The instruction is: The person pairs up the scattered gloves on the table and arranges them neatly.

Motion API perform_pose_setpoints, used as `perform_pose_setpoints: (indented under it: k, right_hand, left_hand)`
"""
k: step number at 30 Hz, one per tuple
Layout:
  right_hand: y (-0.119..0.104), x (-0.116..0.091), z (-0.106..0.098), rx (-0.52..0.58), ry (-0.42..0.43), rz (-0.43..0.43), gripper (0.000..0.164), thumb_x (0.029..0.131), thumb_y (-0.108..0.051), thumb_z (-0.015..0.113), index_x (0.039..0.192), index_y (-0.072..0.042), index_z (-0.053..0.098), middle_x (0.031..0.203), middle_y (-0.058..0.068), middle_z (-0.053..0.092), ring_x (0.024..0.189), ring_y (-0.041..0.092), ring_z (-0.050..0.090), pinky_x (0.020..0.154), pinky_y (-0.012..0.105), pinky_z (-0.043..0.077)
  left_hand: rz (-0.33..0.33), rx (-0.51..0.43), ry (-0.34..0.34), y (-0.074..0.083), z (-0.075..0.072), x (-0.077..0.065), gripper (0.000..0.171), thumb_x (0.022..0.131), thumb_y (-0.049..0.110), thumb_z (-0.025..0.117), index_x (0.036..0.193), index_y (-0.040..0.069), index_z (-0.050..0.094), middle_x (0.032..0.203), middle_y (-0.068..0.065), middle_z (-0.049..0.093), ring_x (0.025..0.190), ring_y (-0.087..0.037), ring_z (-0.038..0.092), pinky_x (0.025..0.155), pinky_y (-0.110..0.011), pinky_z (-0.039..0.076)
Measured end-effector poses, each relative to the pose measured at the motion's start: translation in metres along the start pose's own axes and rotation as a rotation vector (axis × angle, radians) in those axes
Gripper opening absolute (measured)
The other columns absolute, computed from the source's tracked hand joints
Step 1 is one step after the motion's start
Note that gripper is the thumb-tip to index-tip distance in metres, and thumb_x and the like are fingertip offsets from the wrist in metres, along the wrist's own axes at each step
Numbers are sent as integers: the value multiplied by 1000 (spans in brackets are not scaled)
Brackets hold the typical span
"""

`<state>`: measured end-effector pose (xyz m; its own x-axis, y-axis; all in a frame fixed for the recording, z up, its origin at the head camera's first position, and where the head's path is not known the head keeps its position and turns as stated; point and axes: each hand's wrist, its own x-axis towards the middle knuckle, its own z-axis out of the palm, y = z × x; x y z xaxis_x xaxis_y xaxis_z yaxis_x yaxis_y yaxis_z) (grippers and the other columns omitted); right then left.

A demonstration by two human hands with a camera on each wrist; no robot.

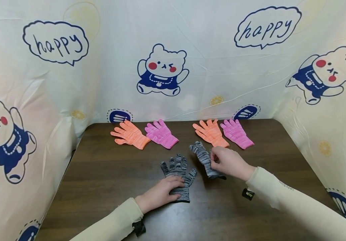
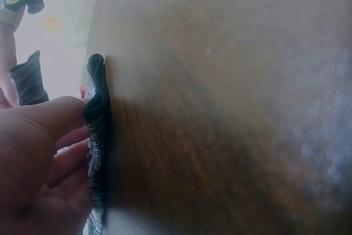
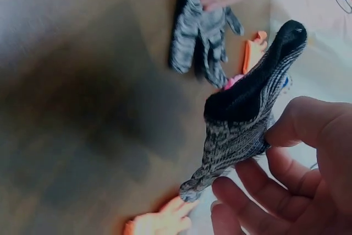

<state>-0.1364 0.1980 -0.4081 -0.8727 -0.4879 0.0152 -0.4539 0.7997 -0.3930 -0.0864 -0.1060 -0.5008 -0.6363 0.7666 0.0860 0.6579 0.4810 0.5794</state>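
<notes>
A grey-black knitted glove (image 1: pixel 176 170) lies flat on the table, fingers pointing away. My left hand (image 1: pixel 160 193) rests on its palm and cuff; in the left wrist view the thumb (image 2: pixel 69 111) touches the cuff edge. To the right, my right hand (image 1: pixel 231 163) pinches a second grey-black glove (image 1: pixel 203 158) by its side between thumb and fingers. This glove is tilted and partly raised, and its dark cuff opening (image 3: pixel 247 94) gapes in the right wrist view.
Along the table's far edge lie two orange gloves (image 1: pixel 130 135) (image 1: pixel 211 133) and two pink gloves (image 1: pixel 162 134) (image 1: pixel 237 134), in alternating order. A printed cloth curtain (image 1: pixel 209 73) stands behind and beside the brown wooden table (image 1: pixel 106 177).
</notes>
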Motion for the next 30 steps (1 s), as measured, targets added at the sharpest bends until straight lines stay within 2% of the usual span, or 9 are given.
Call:
perform_pose_setpoints:
  k: [6,9,16,19,22,27,30]
  right_hand:
    - [1,-17,17,-13,-30,38,19,85,-10,73,80,-19,56,75,-7,49,62,7,45,52,27,39]
    - [3,-26,27,-26,-45,52,20,84,-10,72,79,-19,55,74,-7,47,60,7,44,50,26,37]
    - [6,-36,43,-43,-52,47,22,82,-9,70,78,-19,52,74,-8,45,59,7,42,49,26,35]
    - [8,-38,47,-47,-46,42,23,81,-9,71,77,-20,51,73,-8,45,60,6,42,49,26,36]
    - [9,-39,51,-50,-47,36,23,81,-9,71,76,-20,51,73,-9,44,60,6,42,49,26,36]
    - [11,-41,56,-70,-31,17,23,83,-10,74,77,-20,53,73,-9,46,63,6,43,50,25,37]
    - [13,-41,57,-84,-27,8,23,86,-12,77,79,-20,57,75,-8,48,64,7,44,51,25,39]
  left_hand:
    - [-27,-7,-23,1,0,1,33,98,12,73,130,4,69,140,-10,63,135,-26,56,111,-41,46]
    - [-12,-19,-17,-1,2,1,33,98,13,72,130,4,69,140,-10,63,135,-27,56,110,-42,47]
    - [77,-39,68,-36,29,-2,33,102,25,70,132,12,68,141,-5,61,135,-25,55,108,-42,49]
    - [77,-41,64,-31,23,-2,34,102,25,69,132,9,68,141,-7,61,135,-27,55,108,-44,49]
    - [70,-41,43,-17,10,-2,33,101,21,70,130,5,69,139,-10,63,133,-30,56,107,-45,49]
    - [0,-29,-4,-2,0,-1,33,98,14,72,130,3,69,139,-11,63,134,-29,56,109,-45,47]
    - [-32,-18,-23,1,0,0,33,98,13,72,130,4,69,141,-10,62,135,-27,55,111,-43,46]
